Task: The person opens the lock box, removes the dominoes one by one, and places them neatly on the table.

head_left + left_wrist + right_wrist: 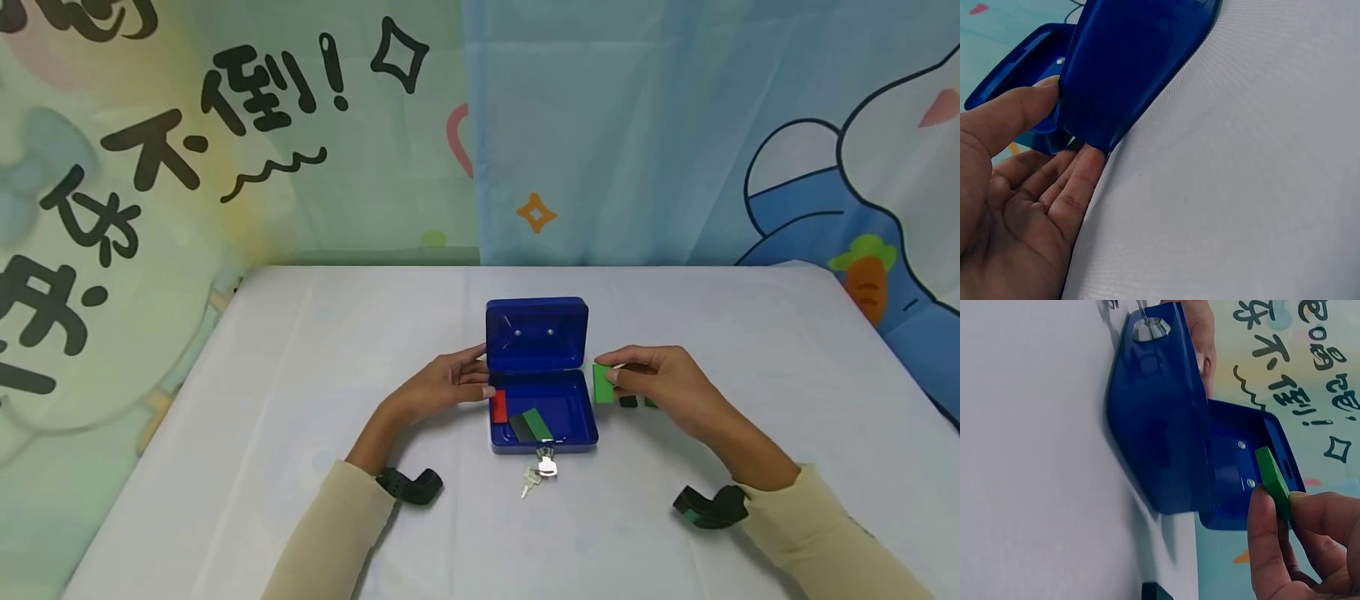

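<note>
Green block (602,385) is pinched in the right hand (663,382), thumb against fingers, just right of the blue cash box (573,408). Left hand (444,385) is pretty relaxed, fingers nearly straight, touching the box's left side.

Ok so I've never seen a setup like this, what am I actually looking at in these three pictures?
There's no robot here, just a person's two bare hands. One picture comes from a camera worn on the head, looking forward and down; the other two come from a camera on each wrist, watching that hand's work. On the white-covered table stands an open blue box with a silver lock and keys at its front. A red block and a green block are inside. The left hand touches the box's left side. The right hand has a light green block in its grip. Near it, darker pieces lie partly hidden.
</note>
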A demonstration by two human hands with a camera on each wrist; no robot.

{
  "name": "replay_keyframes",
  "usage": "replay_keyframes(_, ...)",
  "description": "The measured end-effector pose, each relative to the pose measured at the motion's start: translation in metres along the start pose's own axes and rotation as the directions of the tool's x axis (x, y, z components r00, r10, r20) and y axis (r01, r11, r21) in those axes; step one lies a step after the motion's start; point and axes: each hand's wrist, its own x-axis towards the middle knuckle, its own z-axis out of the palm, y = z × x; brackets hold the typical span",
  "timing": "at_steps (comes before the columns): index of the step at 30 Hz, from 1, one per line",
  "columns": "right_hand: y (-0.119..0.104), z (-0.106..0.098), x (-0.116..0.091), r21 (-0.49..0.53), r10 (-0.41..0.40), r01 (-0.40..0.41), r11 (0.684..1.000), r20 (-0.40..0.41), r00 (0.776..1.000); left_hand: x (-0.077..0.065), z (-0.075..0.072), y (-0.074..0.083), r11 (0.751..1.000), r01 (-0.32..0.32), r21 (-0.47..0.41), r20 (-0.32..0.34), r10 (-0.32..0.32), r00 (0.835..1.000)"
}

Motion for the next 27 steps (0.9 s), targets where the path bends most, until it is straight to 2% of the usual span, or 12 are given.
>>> replay_keyframes(8, 0.01, -0.012, -0.002, -0.045, 0.02, -0.022, 0.999, -0.041, 0.999, 0.001, 0.0, -0.003, 1.0, -0.012, 0.002, 0.001, 0.012, 1.0)
replay_keyframes(17, 0.021, -0.026, -0.011, 0.032, 0.008, -0.007, 0.999, -0.039, 0.999, 0.0, -0.001, -0.002, 1.0, 0.004, -0.009, 0.006, -0.004, 1.0)
replay_keyframes(27, 0.034, -0.047, -0.016, -0.024, 0.012, -0.013, 1.0, -0.041, 0.999, 0.0, -0.001, -0.001, 1.0, -0.005, 0.019, -0.003, 0.005, 1.0)
